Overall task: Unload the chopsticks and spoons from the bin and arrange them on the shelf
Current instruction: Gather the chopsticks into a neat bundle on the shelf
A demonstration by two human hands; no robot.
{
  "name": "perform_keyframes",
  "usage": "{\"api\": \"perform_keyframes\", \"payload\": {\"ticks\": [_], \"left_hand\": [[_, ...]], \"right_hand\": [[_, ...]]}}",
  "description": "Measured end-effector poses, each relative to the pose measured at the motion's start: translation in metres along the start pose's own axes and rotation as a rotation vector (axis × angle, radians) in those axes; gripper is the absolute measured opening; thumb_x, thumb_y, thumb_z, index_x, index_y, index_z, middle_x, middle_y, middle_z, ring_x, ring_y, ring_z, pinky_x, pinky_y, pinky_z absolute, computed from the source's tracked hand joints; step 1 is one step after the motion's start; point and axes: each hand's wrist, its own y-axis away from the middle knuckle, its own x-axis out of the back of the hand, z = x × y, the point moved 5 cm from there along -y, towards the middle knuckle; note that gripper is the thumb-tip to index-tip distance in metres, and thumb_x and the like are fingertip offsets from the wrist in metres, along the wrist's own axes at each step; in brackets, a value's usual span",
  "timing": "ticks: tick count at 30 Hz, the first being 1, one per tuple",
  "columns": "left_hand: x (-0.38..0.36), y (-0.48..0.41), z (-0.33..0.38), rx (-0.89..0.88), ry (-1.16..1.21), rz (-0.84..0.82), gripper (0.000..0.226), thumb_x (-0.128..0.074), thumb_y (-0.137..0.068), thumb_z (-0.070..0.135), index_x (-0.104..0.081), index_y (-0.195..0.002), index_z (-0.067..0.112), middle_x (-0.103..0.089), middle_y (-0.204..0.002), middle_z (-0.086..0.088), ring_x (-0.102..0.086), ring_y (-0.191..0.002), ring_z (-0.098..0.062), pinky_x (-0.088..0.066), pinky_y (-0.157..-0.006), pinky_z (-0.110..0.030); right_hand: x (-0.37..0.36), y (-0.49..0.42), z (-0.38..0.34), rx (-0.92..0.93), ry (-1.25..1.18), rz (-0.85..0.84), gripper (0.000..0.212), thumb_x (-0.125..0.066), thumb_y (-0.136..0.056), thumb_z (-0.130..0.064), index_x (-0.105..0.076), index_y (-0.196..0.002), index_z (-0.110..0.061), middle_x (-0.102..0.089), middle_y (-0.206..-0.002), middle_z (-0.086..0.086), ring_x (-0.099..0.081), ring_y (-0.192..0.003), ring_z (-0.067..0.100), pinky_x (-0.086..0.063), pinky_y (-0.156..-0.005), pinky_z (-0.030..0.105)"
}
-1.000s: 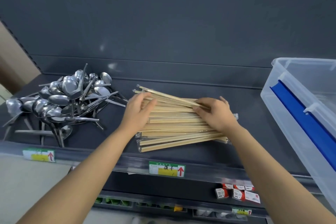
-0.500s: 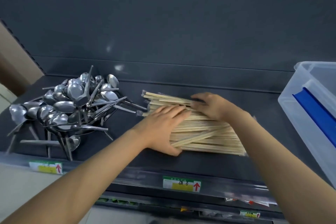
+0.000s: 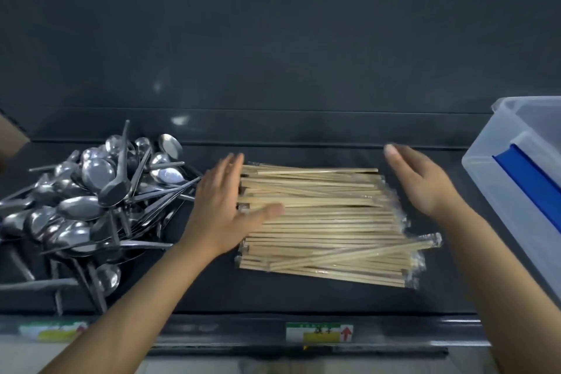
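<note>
Spoons (image 3: 91, 191) and wrapped chopsticks (image 3: 328, 222) lie on the shelf (image 3: 303, 297); flat left hand (image 3: 224, 209) squares the stack; right hand (image 3: 422, 182) hovers open; seemingly only tidying remains.

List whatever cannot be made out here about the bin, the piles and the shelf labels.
Bin, head view: cut off by the right edge; its contents are unseen.
Spoons, head view: pile overlaps and runs off the left edge; no count.
Chopsticks: some left ends hidden behind the left hand.
Shelf label: print too blurred to read.
</note>
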Motion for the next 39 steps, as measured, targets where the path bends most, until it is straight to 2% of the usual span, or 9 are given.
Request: {"api": "perform_keyframes", "payload": {"ticks": [4,8,11,14,19,22,25,32,39], "left_hand": [[-0.014,0.007,-0.004,0.223,0.483,0.01,0.089,-0.047,-0.08,0.072,-0.019,-0.151,0.026,-0.017,-0.157,0.01,-0.017,-0.134,0.004,-0.014,-0.108,-0.022],[-0.033,0.014,0.015,0.19,0.579,-0.009,0.095,-0.046,-0.073,0.077,-0.02,-0.15,0.028,-0.011,-0.158,0.014,-0.017,-0.141,-0.001,-0.016,-0.116,-0.028],[-0.03,0.014,0.011,0.039,0.278,-0.049,0.12,-0.048,-0.055,0.091,-0.004,-0.151,0.035,0.013,-0.156,0.021,0.004,-0.146,-0.007,-0.004,-0.118,-0.04],[-0.025,0.022,0.022,-0.372,-0.237,-0.1,0.126,-0.045,-0.053,0.096,0.003,-0.152,0.033,0.023,-0.157,0.006,0.02,-0.144,-0.012,0.009,-0.118,-0.044],[-0.035,0.024,0.033,-0.568,-0.429,-0.223,0.087,-0.032,-0.079,0.084,0.001,-0.149,0.044,0.011,-0.16,0.007,0.011,-0.147,-0.011,0.012,-0.117,-0.035],[-0.036,0.018,0.044,-0.633,-0.521,-0.17,0.072,-0.027,-0.089,0.073,-0.012,-0.151,0.04,-0.006,-0.161,0.002,-0.008,-0.147,-0.015,0.002,-0.118,-0.037],[-0.049,0.022,0.061,-0.711,-0.567,-0.175,0.072,-0.027,-0.091,0.07,-0.018,-0.151,0.033,-0.01,-0.16,-0.004,-0.014,-0.146,-0.021,-0.006,-0.117,-0.041],[-0.062,0.018,0.071,-0.662,-0.523,-0.222,0.079,-0.023,-0.089,0.074,0.011,-0.15,0.036,0.007,-0.16,0.002,0.01,-0.147,-0.016,0.008,-0.117,-0.037],[-0.044,0.014,0.059,-0.437,-0.467,-0.144,0.128,-0.039,-0.059,0.095,0.021,-0.149,0.027,0.015,-0.159,0.004,0.012,-0.146,-0.012,0.013,-0.115,-0.029]], "right_hand": [[-0.005,0.049,0.048,-0.293,-0.359,0.003,0.095,-0.03,-0.07,-0.089,-0.047,-0.14,-0.027,-0.047,-0.144,-0.005,-0.042,-0.132,0.015,-0.026,-0.113,0.037],[-0.037,0.066,0.04,-0.276,-0.472,0.05,0.069,-0.027,-0.079,-0.083,-0.048,-0.133,-0.045,-0.046,-0.136,-0.025,-0.041,-0.126,-0.003,-0.025,-0.112,0.03],[-0.043,0.069,0.024,-0.214,-0.46,0.059,0.057,-0.024,-0.094,-0.062,-0.035,-0.144,-0.037,-0.035,-0.143,-0.024,-0.031,-0.129,-0.005,-0.02,-0.107,0.022],[-0.032,0.072,0.03,-0.143,-0.377,0.129,0.072,-0.036,-0.09,-0.066,-0.023,-0.15,-0.028,-0.026,-0.154,-0.01,-0.023,-0.141,0.005,-0.019,-0.112,0.025],[-0.049,0.076,0.031,0.098,0.032,-0.142,0.096,-0.031,-0.077,-0.081,0.001,-0.152,-0.031,0.004,-0.157,-0.018,0.011,-0.143,-0.004,0.002,-0.119,0.031],[-0.033,0.06,0.027,0.029,-0.171,-0.027,0.077,-0.037,-0.091,-0.064,-0.013,-0.153,-0.026,-0.017,-0.158,-0.008,-0.012,-0.144,0.004,-0.014,-0.117,0.027],[-0.018,0.02,0.009,0.039,-0.067,0.051,0.068,-0.033,-0.095,-0.059,-0.023,-0.151,-0.023,-0.025,-0.157,-0.005,-0.019,-0.144,0.009,-0.016,-0.116,0.029],[-0.094,-0.032,-0.043,0.222,0.382,-0.534,0.062,-0.02,-0.099,-0.056,-0.024,-0.151,-0.023,-0.018,-0.159,-0.003,-0.011,-0.147,0.013,-0.004,-0.118,0.035],[-0.062,-0.018,-0.031,0.264,0.338,-0.433,0.062,-0.026,-0.095,-0.06,-0.049,-0.138,-0.021,-0.051,-0.141,-0.001,-0.045,-0.131,0.018,-0.032,-0.108,0.03]]}}
